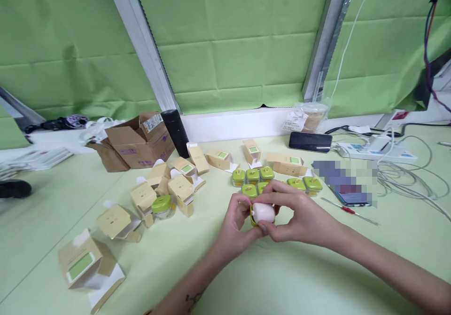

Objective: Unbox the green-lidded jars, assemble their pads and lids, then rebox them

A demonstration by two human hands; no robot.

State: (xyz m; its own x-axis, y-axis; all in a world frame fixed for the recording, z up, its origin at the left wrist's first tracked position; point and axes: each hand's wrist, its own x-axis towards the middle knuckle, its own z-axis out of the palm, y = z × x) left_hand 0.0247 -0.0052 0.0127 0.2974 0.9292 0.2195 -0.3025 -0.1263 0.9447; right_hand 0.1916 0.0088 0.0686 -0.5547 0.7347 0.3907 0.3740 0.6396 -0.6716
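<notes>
Between both hands is a small white rounded cylinder [264, 212] lying on its side against a green lid [252, 216]. My left hand [234, 228] is closed around the lid's left side, its thumb under the cylinder. With fingers over the top and thumb below, my right hand [299, 214] grips the white cylinder. Just beyond my hands stand several small clear containers with green lids [252, 175], in rows and partly hidden by my fingers. Another green-lidded container [162, 206] sits apart to the left, among opened cartons.
Opened small cartons [114, 221] lie across the left and back of the table. A brown cardboard box [141, 141] and a black cylinder [175, 133] stand behind them. To the right are a screwdriver [348, 210], a black phone [310, 142], a power strip [377, 151] and coiled cables.
</notes>
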